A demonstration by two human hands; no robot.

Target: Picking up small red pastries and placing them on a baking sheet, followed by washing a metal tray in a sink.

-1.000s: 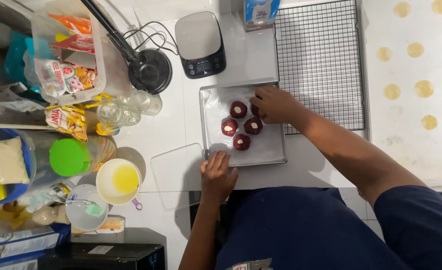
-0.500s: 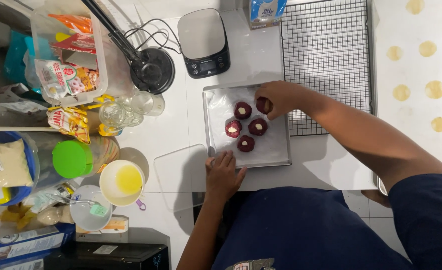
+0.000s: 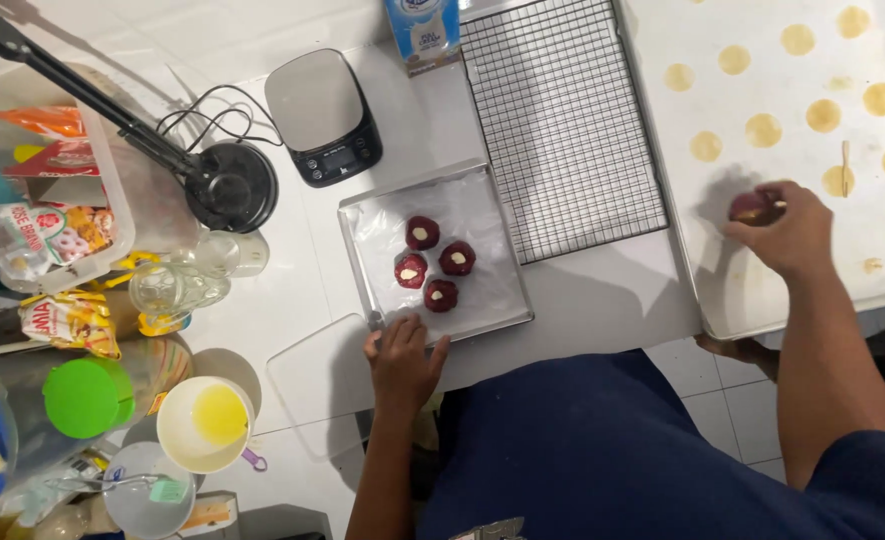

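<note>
White counter (image 3: 602, 300) runs under everything you work on, with pale floor tiles showing at its near edge. Far off sit a digital scale (image 3: 322, 115), a wire cooling rack (image 3: 562, 120) and a small carton (image 3: 420, 30); clutter of packets, a green lid and a bowl of yellow liquid (image 3: 207, 423) crowds the left.

Between scale and rack, the small square tray (image 3: 367, 280) is lined with paper and holds four dark red dough balls (image 3: 434, 262), each with a pale spot on top, grouped near its middle. To the right, the large lined baking sheet (image 3: 732, 310) carries rows of round golden grease marks.

Your left hand (image 3: 402, 360) rests flat and open at the near edge of the small tray, fingers touching its rim. Your right hand (image 3: 787, 230) reaches out over the large sheet, fingers closed round a fifth red dough ball (image 3: 750, 206), held just at the sheet's paper, well apart from the other four.
</note>
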